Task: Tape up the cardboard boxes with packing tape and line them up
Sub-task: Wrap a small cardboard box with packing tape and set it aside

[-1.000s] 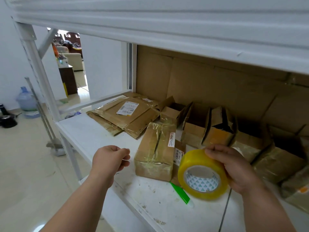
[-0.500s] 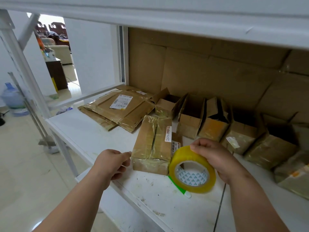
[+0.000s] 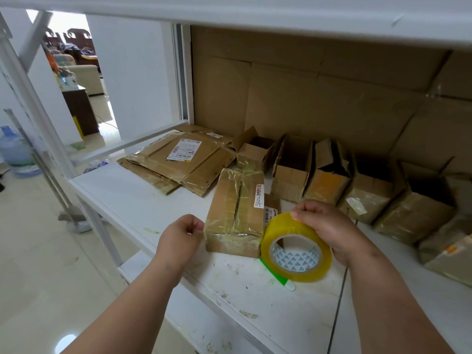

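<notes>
A closed cardboard box, wrapped in clear tape, lies on the white shelf in front of me. My left hand is at the box's near left corner, fingers curled and pinching what looks like the clear tape end. A glossy strip runs along the box's front top edge towards the yellow tape roll. My right hand grips that roll from above, at the box's near right corner. Several open boxes stand in a row along the back.
Flattened cardboard with a label lies at the back left. A green-handled tool pokes out under the roll. An upper shelf hangs close overhead. The rack's post and a water bottle are to the left.
My left hand has moved right, up to the box's near left corner. The roll in my right hand has come down close to the box's right side.
</notes>
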The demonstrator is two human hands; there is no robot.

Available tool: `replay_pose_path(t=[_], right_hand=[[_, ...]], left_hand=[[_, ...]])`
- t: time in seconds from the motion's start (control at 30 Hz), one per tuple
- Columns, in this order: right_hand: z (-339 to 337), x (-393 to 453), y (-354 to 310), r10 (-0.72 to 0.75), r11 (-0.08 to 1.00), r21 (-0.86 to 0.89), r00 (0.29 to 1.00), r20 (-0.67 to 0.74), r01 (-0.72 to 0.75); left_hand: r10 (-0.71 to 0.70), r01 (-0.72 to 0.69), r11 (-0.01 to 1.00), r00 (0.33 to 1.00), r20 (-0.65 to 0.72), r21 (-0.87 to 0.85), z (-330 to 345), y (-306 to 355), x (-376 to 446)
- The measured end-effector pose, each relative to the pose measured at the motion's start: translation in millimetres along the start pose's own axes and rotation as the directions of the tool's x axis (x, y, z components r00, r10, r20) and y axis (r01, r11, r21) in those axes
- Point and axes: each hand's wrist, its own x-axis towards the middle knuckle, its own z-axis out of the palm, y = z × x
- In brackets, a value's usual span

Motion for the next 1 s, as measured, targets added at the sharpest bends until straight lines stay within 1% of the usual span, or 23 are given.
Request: replay_pose_path(t=[0.03,0.07,0.1,0.13,0.17,0.2,0.23,0.27,0.3,0.37,0.4,0.43,0.5,0.57,0.67,0.7,0.77,0.8,0.93,1.0], right_hand=[[0,0,0,0.001,1.000,-0.001,1.000,0.002,-0.001],[0,-1,0,0.003,1.000,-0.001,1.000,0.004,-0.003],[-1,-1,0,0.007,1.000,0.003,1.000,0.005,-0.007],[-1,-1,1,0.015,1.000,0.008,1.000,0.002,-0.015],[-1,-2,1,0.021,1.000,0.012,1.000,-0.002,-0.021],[-1,-2,1,0.026,1.000,0.012,1.000,-0.004,-0.026],[-1,-3,1,0.025,1.000,0.009,1.000,-0.005,-0.025],[-1,-3,1,0.022,1.000,0.006,1.000,-0.006,-0.022],[0,-3,1,0.015,1.000,0.002,1.000,-0.007,-0.015],[0,-3,1,0.004,1.000,0.000,1.000,-0.014,-0.004],[1,-3,2,0.002,1.000,0.000,1.000,-0.017,-0.002],[1,-3,2,0.000,1.000,0.006,1.000,-0.017,0.000],[2,-4,3,-0.007,1.000,0.020,1.000,-0.012,0.007],[4,-5,3,-0.015,1.000,0.013,1.000,-0.005,0.015],[4,-5,1,-0.001,1.000,0.000,1.000,-0.006,0.001],[3,-4,1,0.003,1.000,0.005,1.000,-0.013,-0.003],[4,-5,0,0.004,1.000,0.010,1.000,-0.017,-0.004],[5,-6,-1,0.003,1.000,0.007,1.000,-0.010,-0.003],[4,-9,-4,-0.004,0.999,-0.041,1.000,-0.007,0.004],[3,-11,-5,-0.006,1.000,-0.022,1.000,-0.002,0.006]], left_hand=[[0.068,-0.066,0.997,0.996,-0.060,0.036,0,1,0],[0.174,-0.165,0.983,0.977,-0.126,0.080,-1,1,-1],[0.312,-0.292,0.946,0.936,-0.160,0.139,-2,1,-2],[0.444,-0.415,0.884,0.890,-0.107,0.217,-2,3,-4],[0.522,-0.510,0.807,0.852,0.044,0.297,-1,5,-5],[0.539,-0.583,0.731,0.812,0.222,0.355,2,5,-7],[0.494,-0.616,0.667,0.787,0.371,0.420,4,5,-8],[0.434,-0.627,0.603,0.777,0.456,0.493,4,5,-7],[0.389,-0.624,0.534,0.780,0.490,0.570,3,7,-6],[0.338,-0.609,0.383,0.792,0.509,0.694,-1,18,-6],[0.337,-0.601,0.336,0.795,0.504,0.725,-1,24,-9],[0.356,-0.597,0.326,0.796,0.490,0.733,1,28,-13],[0.379,-0.617,0.342,0.781,0.497,0.708,10,29,-23],[0.371,-0.648,0.323,0.757,0.537,0.690,19,23,-29],[0.323,-0.644,0.291,0.763,0.560,0.708,17,33,-22],[0.331,-0.644,0.294,0.762,0.556,0.706,17,36,-20],[0.413,-0.657,0.312,0.744,0.525,0.686,22,39,-23],[0.432,-0.668,0.314,0.733,0.526,0.674,26,36,-26],[0.421,-0.690,0.305,0.716,0.557,0.657,32,26,-21],[0.423,-0.705,0.298,0.702,0.574,0.643,30,28,-11]])
